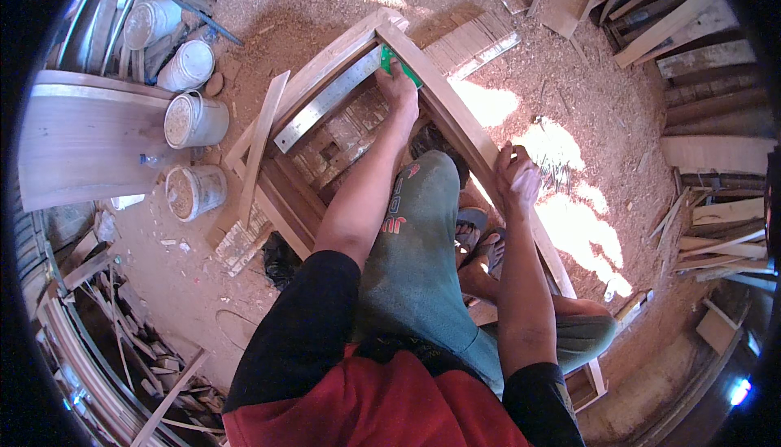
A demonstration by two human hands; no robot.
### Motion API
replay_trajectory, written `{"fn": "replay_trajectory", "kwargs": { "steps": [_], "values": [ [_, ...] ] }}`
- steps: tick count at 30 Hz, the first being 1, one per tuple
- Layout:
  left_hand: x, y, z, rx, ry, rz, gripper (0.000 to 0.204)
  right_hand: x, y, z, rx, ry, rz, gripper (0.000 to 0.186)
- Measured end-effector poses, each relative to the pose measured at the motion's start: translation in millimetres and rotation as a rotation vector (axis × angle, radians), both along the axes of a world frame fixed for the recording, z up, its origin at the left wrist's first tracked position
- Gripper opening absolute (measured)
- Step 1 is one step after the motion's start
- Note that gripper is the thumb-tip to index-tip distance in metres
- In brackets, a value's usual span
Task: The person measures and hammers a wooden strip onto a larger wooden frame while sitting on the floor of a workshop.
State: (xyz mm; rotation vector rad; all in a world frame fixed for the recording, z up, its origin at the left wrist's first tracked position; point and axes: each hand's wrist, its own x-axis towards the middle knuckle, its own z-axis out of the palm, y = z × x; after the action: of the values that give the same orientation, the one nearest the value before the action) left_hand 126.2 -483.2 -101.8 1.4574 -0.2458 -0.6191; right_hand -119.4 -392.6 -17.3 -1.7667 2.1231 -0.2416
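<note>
My left hand (397,87) is closed on the green stock of a try square (329,104), inside the far corner of a wooden frame (446,95). Its silver metal blade lies along the inner side of the frame's far left rail. On the long right rail rests my right hand (519,177), fingers curled together. Whatever may be pinched in it is too small to make out. My knee sits inside the frame, between my two arms.
A loose wooden strip (264,146) leans across the frame's left side. Buckets (195,120) stand at the left beside a broad board (98,142). Stacked planks (708,154) line the right side. Slatted wood pieces (472,44) lie on the sawdust-covered floor (268,8).
</note>
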Motion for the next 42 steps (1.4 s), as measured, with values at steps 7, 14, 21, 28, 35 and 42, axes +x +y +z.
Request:
{"fn": "replay_trajectory", "kwargs": {
  "steps": [7,14,21,28,35,42],
  "values": [
    [29.7,-10.7,-10.9,0.038,-0.061,0.03,0.037,7.0,1.0,-2.6,-0.016,0.0,-0.013,0.041],
    [29.9,-14.1,-11.1,0.02,-0.029,-0.023,0.034,-0.8,-0.2,-4.7,-0.008,-0.01,0.001,0.042],
    [28.5,-15.3,-17.2,0.059,-0.044,-0.002,0.034,2.4,-0.2,-0.8,0.018,-0.007,-0.004,0.042],
    [22.7,-18.8,-18.1,0.077,-0.091,-0.01,0.035,-1.6,-0.7,1.4,0.013,0.005,-0.005,0.043],
    [35.6,-22.7,-35.6,0.109,-0.068,-0.023,0.035,2.1,0.2,0.0,-0.018,0.019,0.012,0.043],
    [45.9,-23.7,-47.2,0.067,-0.06,-0.039,0.038,7.4,1.2,5.7,0.008,0.011,0.003,0.041]
  ]
}}
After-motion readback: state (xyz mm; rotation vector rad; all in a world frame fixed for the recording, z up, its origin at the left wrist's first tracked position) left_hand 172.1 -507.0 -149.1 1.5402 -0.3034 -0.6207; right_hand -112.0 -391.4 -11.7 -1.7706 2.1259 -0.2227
